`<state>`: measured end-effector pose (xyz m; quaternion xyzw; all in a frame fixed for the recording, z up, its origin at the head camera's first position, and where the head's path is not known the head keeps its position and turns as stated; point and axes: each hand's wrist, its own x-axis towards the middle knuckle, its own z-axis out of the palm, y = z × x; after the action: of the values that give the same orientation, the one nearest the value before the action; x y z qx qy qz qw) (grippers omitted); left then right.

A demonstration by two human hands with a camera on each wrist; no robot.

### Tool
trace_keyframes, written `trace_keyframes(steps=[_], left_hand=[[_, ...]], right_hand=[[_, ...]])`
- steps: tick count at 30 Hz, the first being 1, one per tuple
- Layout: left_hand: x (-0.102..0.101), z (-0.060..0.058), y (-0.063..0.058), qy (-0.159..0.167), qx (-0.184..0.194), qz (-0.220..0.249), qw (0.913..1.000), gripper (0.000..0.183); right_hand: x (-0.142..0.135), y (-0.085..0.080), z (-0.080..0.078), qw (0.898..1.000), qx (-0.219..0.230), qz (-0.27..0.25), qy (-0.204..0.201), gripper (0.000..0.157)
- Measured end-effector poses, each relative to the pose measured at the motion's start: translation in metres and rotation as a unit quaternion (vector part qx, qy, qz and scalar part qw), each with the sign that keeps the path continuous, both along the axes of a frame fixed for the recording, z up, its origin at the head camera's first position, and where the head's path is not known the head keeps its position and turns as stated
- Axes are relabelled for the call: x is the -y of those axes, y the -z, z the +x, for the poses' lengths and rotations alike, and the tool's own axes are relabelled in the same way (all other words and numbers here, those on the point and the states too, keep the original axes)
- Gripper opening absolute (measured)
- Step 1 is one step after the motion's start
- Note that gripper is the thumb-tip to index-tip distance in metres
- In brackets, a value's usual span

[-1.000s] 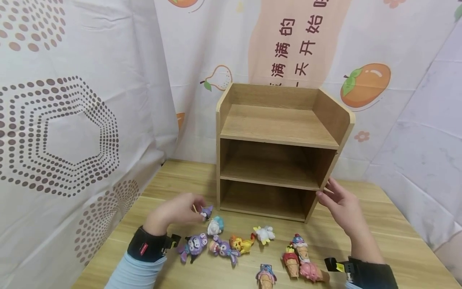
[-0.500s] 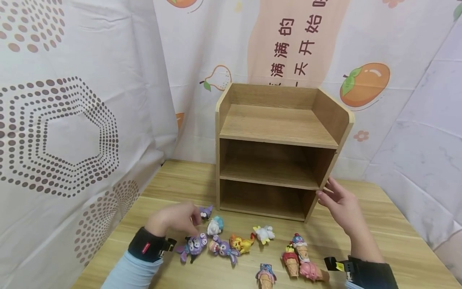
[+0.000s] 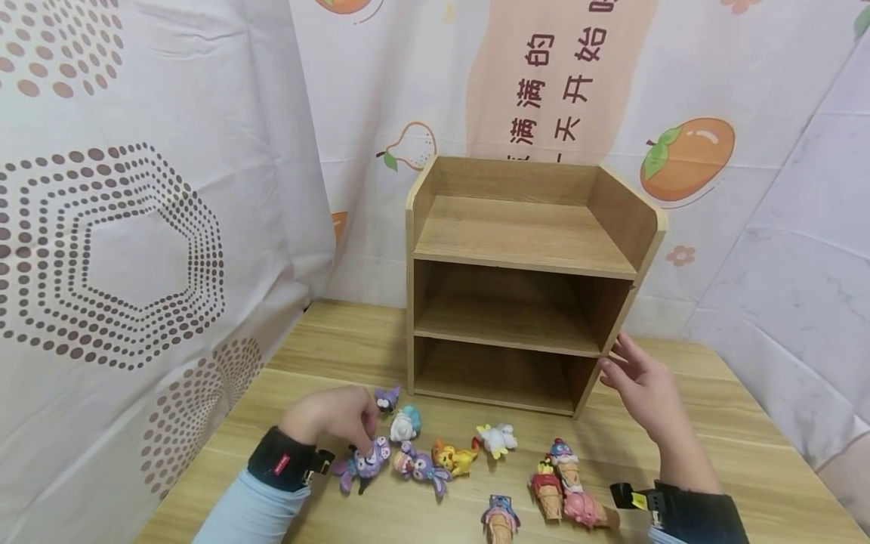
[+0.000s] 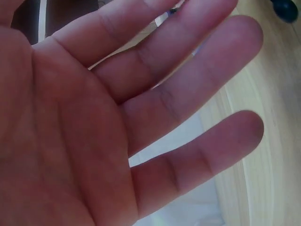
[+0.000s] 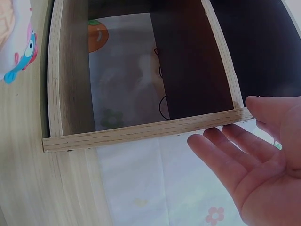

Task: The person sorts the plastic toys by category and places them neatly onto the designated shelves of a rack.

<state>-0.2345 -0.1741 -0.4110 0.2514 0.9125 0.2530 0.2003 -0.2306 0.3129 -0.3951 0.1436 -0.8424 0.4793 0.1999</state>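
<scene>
Head view: the left hand (image 3: pixel 338 417) is at a purple toy (image 3: pixel 368 466) on the bench (image 3: pixel 421 525), fingers spread, whether gripping I can't tell; the right hand (image 3: pixel 644 391) pinches the wooden shelf (image 3: pixel 523 227) by its side.

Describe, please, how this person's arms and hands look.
The left hand is bare, with a light-blue fabric sleeve and black wristband bearing a red rectangular label. The right hand is bare, with another black wristband and small black device marked yellow.

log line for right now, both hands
left hand: over purple figurine, contact unclear | right hand: touching shelf, right side | other figurines: on table
</scene>
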Motion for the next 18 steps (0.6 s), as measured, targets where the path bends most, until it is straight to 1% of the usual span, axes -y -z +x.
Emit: trace_keyframes(steps=[4,7,13,18], left_hand=[[0.0015,0.0008,-0.0019,0.004,-0.002,0.007,1.0,0.019],[0.0018,0.0015,-0.003,0.004,-0.002,0.004,1.0,0.019],[-0.0019,0.0013,0.0024,-0.003,-0.008,-0.023,0.9997,0.026],[-0.0059,0.0,0.0065,-0.013,0.001,-0.042,0.999,0.034]], right_hand=[[-0.0001,0.0001,-0.0002,1.0,0.0,0.001,0.0,0.063],[-0.0003,-0.0001,0.0004,1.0,0.0,0.005,0.002,0.064],[-0.0007,-0.0004,0.0005,1.0,0.003,0.01,0.004,0.064],[-0.0016,0.0006,0.0008,1.0,0.004,0.015,0.004,0.064]])
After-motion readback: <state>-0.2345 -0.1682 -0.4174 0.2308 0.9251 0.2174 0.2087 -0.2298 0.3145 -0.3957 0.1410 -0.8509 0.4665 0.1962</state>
